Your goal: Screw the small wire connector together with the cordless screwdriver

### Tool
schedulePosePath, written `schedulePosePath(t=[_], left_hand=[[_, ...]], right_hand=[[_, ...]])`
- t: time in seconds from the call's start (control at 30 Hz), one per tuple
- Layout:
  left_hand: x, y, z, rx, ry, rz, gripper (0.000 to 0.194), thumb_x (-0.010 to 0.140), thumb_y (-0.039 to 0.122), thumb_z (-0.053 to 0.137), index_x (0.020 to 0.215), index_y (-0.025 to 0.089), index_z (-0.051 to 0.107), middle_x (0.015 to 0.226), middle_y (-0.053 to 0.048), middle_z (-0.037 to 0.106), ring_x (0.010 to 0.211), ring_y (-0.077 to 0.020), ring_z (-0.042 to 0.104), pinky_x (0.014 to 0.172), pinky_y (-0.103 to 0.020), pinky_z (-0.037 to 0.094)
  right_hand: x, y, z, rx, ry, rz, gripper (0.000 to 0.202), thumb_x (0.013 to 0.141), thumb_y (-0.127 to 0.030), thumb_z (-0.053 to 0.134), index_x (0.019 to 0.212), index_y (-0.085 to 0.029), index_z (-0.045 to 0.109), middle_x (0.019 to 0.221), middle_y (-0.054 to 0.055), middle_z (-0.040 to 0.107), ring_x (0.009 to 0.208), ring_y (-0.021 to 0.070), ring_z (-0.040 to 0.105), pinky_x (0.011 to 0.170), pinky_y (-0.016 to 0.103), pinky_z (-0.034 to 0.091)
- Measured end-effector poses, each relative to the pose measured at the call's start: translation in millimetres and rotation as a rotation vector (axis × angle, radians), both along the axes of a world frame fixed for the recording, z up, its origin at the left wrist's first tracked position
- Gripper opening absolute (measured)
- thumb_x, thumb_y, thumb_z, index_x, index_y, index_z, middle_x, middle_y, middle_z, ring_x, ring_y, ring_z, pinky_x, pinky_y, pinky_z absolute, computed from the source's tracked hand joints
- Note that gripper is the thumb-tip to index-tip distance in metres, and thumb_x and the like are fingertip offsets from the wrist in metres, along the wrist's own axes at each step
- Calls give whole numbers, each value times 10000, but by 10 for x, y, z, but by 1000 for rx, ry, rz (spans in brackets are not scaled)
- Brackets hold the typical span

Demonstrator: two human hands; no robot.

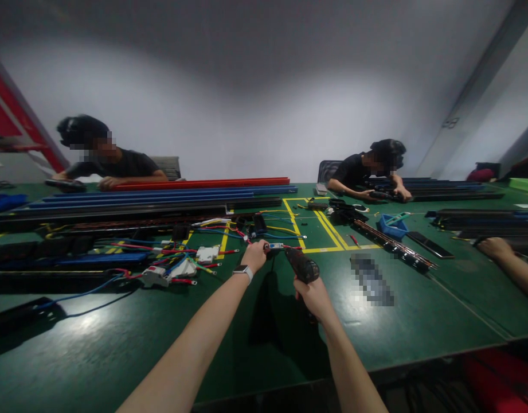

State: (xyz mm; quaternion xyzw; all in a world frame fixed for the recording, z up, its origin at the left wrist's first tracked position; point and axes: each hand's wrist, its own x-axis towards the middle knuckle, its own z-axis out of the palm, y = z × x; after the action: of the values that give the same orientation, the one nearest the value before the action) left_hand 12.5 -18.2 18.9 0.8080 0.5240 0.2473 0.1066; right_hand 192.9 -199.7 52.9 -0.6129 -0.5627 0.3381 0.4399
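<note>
My left hand, with a watch on its wrist, is closed on a small white and blue part above the green table. In my right hand is a dark power drill, gripped by its handle. The drill's front end points away from me and lies close to the right end of the small part; whether they touch is too small to tell. White connectors with red, blue and green cables lie left of my left hand.
Long blue rails and black rails lie across the left and back of the green table. A blue basket and a copper-coloured cable bundle are at the right. Two people sit opposite; another person's hand rests at the right.
</note>
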Motion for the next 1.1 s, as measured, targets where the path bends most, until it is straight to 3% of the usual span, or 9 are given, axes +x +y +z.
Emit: schedulePosePath(t=[1.1], left_hand=[[-8, 24, -44, 3, -26, -17, 216, 933, 221, 522, 1112, 192, 641, 993, -98, 708, 995, -210, 641, 903, -316, 437]], right_hand=[[-2, -13, 8, 1, -18, 4, 136, 747, -250, 503, 771, -185, 620, 585, 6, 617, 602, 181, 599, 581, 254, 407]])
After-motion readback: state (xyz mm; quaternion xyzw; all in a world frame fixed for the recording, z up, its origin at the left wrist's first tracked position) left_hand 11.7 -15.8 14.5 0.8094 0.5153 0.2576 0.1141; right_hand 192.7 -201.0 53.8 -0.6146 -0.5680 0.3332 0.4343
